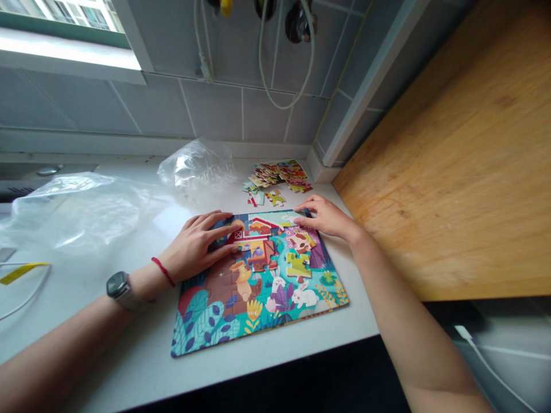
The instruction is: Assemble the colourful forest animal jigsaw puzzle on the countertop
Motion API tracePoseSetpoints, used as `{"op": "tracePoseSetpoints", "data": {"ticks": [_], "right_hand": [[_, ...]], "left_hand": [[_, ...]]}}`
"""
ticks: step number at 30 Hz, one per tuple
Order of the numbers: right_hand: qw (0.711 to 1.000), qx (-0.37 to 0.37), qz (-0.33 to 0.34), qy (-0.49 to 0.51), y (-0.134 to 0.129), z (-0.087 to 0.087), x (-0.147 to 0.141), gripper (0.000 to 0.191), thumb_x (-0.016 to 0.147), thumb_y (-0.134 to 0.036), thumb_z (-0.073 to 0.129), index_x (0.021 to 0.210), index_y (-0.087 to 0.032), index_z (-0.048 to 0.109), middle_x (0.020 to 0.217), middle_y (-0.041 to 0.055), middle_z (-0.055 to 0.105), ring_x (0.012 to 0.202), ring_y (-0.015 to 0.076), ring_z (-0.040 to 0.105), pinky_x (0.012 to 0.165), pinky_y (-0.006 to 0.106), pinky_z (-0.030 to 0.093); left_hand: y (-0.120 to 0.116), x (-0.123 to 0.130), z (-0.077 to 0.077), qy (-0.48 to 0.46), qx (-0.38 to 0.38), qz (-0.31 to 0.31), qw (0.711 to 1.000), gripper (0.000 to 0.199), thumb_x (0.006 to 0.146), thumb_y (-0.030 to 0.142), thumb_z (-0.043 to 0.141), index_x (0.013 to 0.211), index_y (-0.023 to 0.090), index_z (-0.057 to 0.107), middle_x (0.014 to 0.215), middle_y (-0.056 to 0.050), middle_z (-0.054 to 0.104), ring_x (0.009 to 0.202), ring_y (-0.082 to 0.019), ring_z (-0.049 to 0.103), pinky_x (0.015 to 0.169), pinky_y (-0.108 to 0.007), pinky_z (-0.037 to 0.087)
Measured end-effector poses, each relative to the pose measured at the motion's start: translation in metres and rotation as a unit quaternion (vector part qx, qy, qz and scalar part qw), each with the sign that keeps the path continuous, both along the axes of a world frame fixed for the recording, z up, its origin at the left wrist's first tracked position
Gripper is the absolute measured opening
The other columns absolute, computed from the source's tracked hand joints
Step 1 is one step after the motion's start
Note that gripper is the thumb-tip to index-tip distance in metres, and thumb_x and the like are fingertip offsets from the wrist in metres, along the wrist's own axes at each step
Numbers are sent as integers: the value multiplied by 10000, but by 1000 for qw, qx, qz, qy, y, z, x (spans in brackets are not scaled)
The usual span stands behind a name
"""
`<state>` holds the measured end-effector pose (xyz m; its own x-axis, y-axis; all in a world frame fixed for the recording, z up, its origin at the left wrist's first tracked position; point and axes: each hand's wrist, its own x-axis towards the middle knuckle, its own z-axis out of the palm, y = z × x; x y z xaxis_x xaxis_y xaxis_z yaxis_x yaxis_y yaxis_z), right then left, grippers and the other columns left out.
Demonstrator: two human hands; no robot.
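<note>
A jigsaw puzzle (202, 327) of a colourful farm scene lies on the white counter (129, 355), with a red barn and rabbits in its picture. My left hand (196, 241) rests flat on its upper left part, fingers spread. At the far edge, my right hand (325, 217) has its fingertips on a pale green piece (293, 217). A loose yellow-green piece (298, 265) lies on the picture near the right hand. Beyond the puzzle sits a heap of loose puzzle pieces (279, 175), with a few separate pieces (274, 198) in front of it.
Crumpled clear plastic bags (77, 209) lie left of the puzzle and behind it. A wooden board (439, 155) stands to the right, past the counter's edge. Grey tiles (215, 112) form the back wall, with cables hanging above. A white cable (26, 287) lies at the far left.
</note>
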<state>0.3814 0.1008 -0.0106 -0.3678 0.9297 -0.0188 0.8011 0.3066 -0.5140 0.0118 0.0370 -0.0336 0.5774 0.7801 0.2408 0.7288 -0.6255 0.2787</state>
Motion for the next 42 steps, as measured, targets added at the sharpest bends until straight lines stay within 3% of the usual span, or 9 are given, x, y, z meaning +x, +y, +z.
{"op": "tracePoseSetpoints", "data": {"ticks": [9,16,21,27,35,42], "right_hand": [[1000,18,-22,10,-1,-7,-6,340,822,-384,873,1128,-245,825,1139,95,665,995,260,695,958,396,549],[999,28,22,8,1,-7,1,449,753,-431,918,1152,-265,799,1156,88,667,1091,287,669,1004,412,527],[999,25,29,21,2,-6,1,314,762,-360,901,1020,-237,773,1110,73,670,1040,259,660,959,390,521],[998,11,15,58,5,-7,-2,347,711,-330,914,980,-211,729,1066,58,684,978,241,655,918,373,512],[983,-36,-11,177,6,-14,-3,328,701,-376,887,905,-210,690,1065,72,732,1031,261,685,939,405,540],[982,-28,-56,181,14,-17,10,301,716,-401,863,887,-192,732,976,82,771,950,255,710,811,371,570]], "left_hand": [[1,-1,0,2,1,-1,1000,591,1032,705,415,1426,335,654,1520,-114,570,1368,-358,552,1110,-574,461],[1,-2,-1,4,5,-9,1000,578,1041,684,422,1437,326,643,1518,-121,566,1367,-362,550,1102,-578,463],[1,-2,-2,3,8,-10,1000,561,1043,668,438,1438,327,643,1518,-115,567,1366,-357,553,1107,-568,462],[1,-1,0,0,5,-10,1000,558,1043,665,438,1445,334,639,1524,-113,564,1367,-360,554,1114,-571,456],[1,-1,1,0,-2,-6,1000,575,1033,685,441,1431,328,653,1520,-117,571,1376,-365,546,1121,-583,457],[2,-10,5,-4,-29,-6,1000,598,993,729,476,1379,327,693,1521,-118,573,1404,-395,517,1143,-619,442]]}}
